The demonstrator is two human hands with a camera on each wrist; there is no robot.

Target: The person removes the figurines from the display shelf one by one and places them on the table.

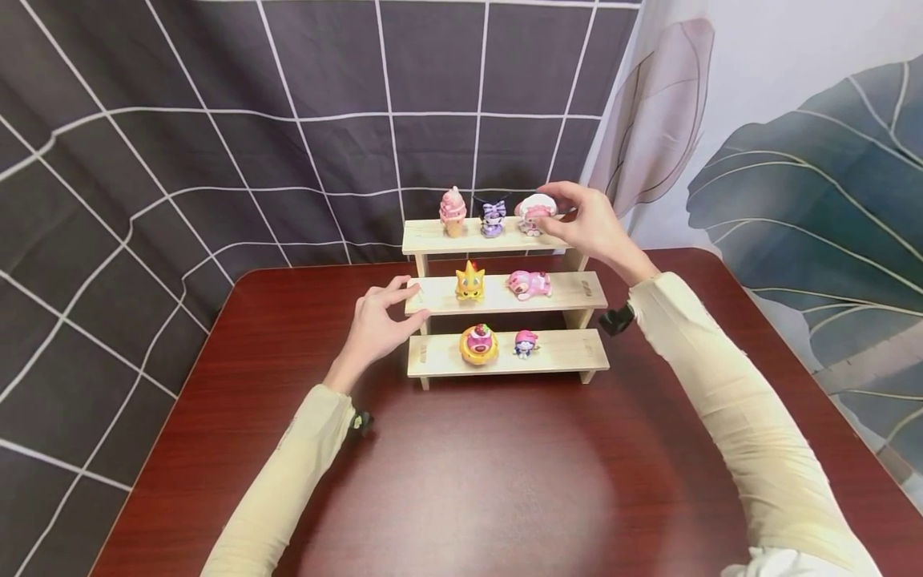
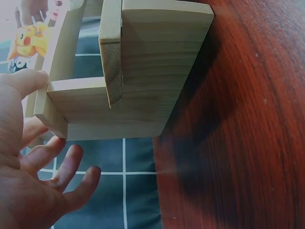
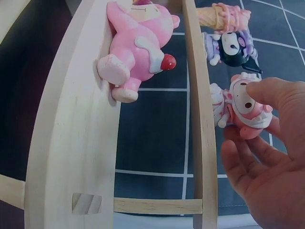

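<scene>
A three-step wooden display stand [image 1: 505, 296] bears several small figurines. My right hand [image 1: 594, 228] holds a pink figurine with a white hat [image 1: 536, 212] at the right of the top step. In the right wrist view its thumb lies on the figurine's face [image 3: 244, 98], with the fingers behind. My left hand [image 1: 378, 316] grips the left end of the middle step, thumb at the front edge and fingers toward the back. Beside the held figurine stand a purple-and-black figurine [image 1: 493, 218] and a pink ice-cream cone figurine [image 1: 453, 211].
On the middle step are a yellow figurine [image 1: 470, 282] and a pink bear lying down [image 1: 530, 284]. The bottom step bears a tart-shaped figurine [image 1: 479, 344] and a small pink-capped one [image 1: 525, 344]. A dark grid curtain [image 1: 324, 152] hangs behind the reddish-brown table [image 1: 461, 465].
</scene>
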